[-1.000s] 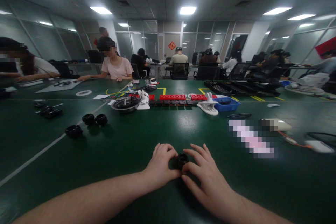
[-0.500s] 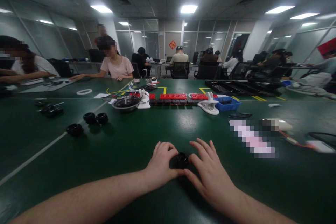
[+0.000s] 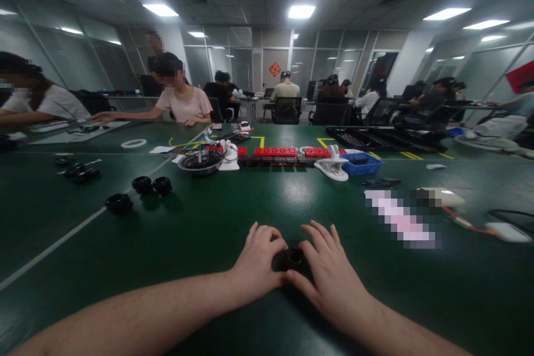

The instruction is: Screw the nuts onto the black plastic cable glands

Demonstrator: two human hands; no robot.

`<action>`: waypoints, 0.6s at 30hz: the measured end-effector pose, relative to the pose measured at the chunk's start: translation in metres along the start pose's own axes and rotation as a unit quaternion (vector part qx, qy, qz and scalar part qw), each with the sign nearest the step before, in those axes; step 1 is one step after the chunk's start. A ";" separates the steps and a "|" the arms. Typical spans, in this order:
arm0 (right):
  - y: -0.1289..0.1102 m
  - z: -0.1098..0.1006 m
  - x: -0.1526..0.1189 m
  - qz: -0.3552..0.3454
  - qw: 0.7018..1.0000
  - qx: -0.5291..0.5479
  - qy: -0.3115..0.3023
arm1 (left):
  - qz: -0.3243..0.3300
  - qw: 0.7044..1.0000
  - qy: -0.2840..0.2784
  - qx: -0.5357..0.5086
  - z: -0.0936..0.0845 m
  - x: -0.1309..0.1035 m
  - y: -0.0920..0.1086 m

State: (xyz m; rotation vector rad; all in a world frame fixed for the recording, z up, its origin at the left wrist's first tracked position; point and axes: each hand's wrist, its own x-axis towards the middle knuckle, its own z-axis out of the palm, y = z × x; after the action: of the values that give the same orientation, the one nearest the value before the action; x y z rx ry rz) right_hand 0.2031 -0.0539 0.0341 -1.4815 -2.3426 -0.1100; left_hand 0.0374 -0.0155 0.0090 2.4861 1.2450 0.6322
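Ahead of the hands (image 3: 259,260), the counter (image 3: 233,203) offered open room up to the red blocks (image 3: 275,152), white clip (image 3: 333,168) and blue tray (image 3: 367,168); leftward, three black rings (image 3: 118,205) blocked the way.

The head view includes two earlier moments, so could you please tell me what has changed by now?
On the right hand, the index finger has gone from in front of the small black part to its right side. A co-worker's hand has moved left by the grey mat. The left hand and black ring-shaped parts stayed in place.
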 end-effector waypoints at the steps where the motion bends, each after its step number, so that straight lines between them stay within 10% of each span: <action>1: 0.000 0.001 0.000 0.001 1.000 0.001 -0.005 | 0.002 1.000 -0.002 0.002 0.000 0.000 0.001; 18: -0.008 0.000 0.001 0.011 0.999 -0.004 -0.030 | 0.030 0.999 -0.017 0.034 0.000 -0.003 0.007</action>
State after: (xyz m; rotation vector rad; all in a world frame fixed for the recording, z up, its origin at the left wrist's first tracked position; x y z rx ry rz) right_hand 0.1957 -0.0569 0.0350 -1.5337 -2.3750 -0.0711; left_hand 0.0404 -0.0221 0.0107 2.5865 1.2034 0.5686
